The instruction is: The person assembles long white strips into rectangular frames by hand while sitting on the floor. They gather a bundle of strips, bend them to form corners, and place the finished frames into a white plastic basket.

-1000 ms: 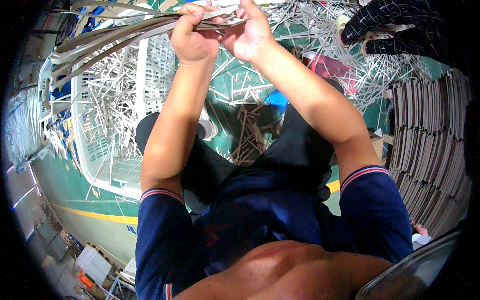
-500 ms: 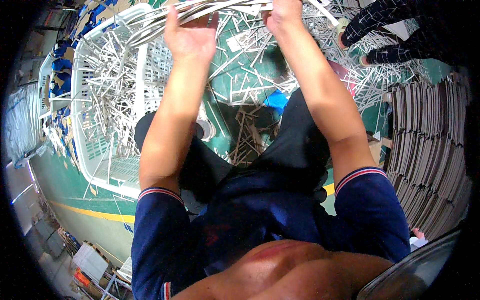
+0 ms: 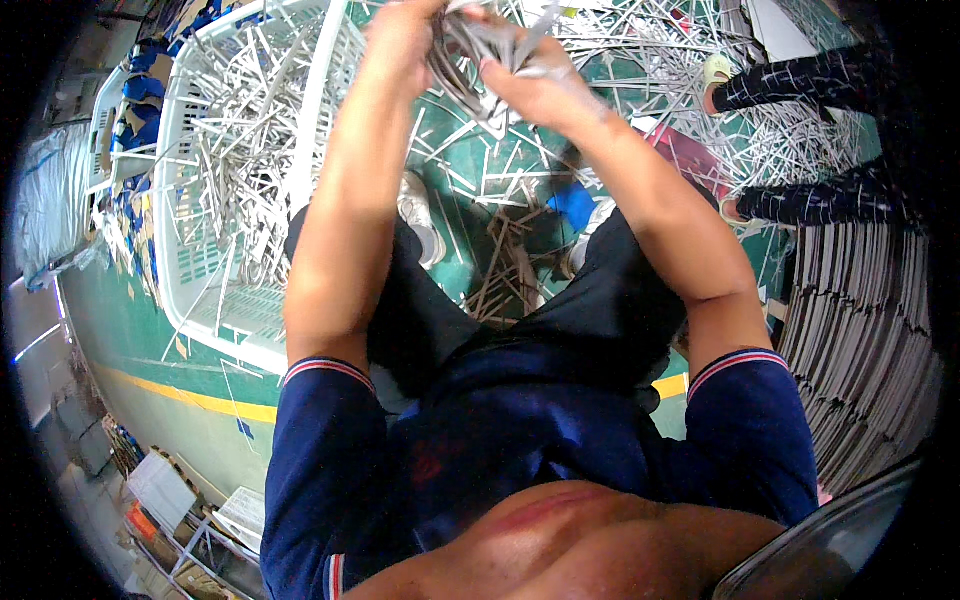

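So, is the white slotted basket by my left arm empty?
No, pale strips lie heaped inside the white slotted basket.

The green floor (image 3: 100, 330), crossed by a yellow line (image 3: 185, 398), carries a white slotted plastic crate (image 3: 315, 105). Narrow pale strips (image 3: 785, 140) lie scattered over it in tangled layers, with a blue scrap (image 3: 572, 206) near the person's shoes (image 3: 420, 222).

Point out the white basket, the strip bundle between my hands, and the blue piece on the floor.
White basket (image 3: 312, 110): head view, right wall.
Strip bundle (image 3: 466, 62): head view, grey strips between the hands.
Blue piece (image 3: 574, 207): head view, middle.
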